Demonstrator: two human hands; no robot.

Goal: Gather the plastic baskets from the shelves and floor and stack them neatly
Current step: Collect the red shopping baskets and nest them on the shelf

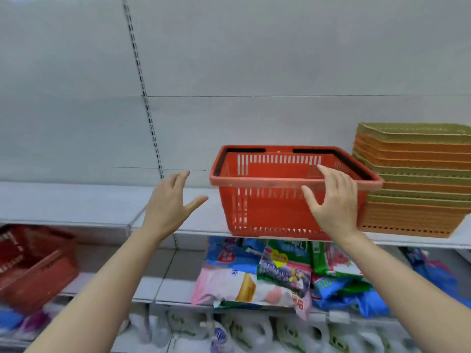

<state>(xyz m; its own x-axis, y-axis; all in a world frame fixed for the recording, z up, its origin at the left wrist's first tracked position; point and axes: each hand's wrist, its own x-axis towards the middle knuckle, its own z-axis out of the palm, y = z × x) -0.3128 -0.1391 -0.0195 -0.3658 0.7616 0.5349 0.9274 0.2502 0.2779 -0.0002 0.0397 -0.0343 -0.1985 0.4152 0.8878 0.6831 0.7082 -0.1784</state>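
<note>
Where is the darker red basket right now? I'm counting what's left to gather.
In the head view, the darker red basket sits tilted at far left on the lower shelf, below and left of the left hand.

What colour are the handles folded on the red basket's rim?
Black, on the red basket; handles clearest in the head view.

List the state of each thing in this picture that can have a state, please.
red basket: upright on the shelf, empty, black handles folded down
right hand: open, fingers at the red basket's front rim
left hand: open, spread, touching nothing
stack of trays: nested, orange and olive, right of the red basket
dark red basket: tilted, on the lower shelf
packets: piled loosely under the shelf
</note>
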